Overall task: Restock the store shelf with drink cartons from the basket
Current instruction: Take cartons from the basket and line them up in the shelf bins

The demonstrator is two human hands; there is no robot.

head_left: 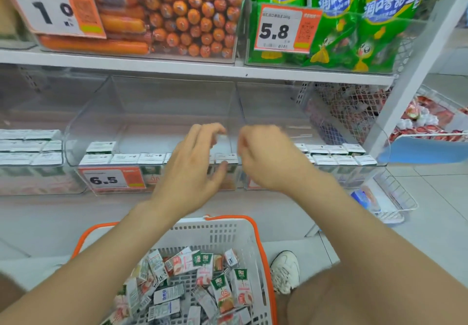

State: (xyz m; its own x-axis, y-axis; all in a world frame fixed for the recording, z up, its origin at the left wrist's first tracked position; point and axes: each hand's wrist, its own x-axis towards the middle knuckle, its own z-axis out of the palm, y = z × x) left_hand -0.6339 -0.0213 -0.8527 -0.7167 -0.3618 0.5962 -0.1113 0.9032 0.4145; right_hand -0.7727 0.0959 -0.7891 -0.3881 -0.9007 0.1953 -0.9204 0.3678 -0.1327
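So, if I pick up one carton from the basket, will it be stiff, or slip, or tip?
A carton looks boxy with flat faces, so it is probably stiff and easy to grip. They lie jumbled in the basket, so lifting one may shift its neighbours. The shelf row stands upright, so one likely stands if set down flat.

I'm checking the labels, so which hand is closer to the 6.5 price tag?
Left. The left hand is in front of the shelf, to the right of the 6.5 price tag; the right hand is farther right, beyond the left one.
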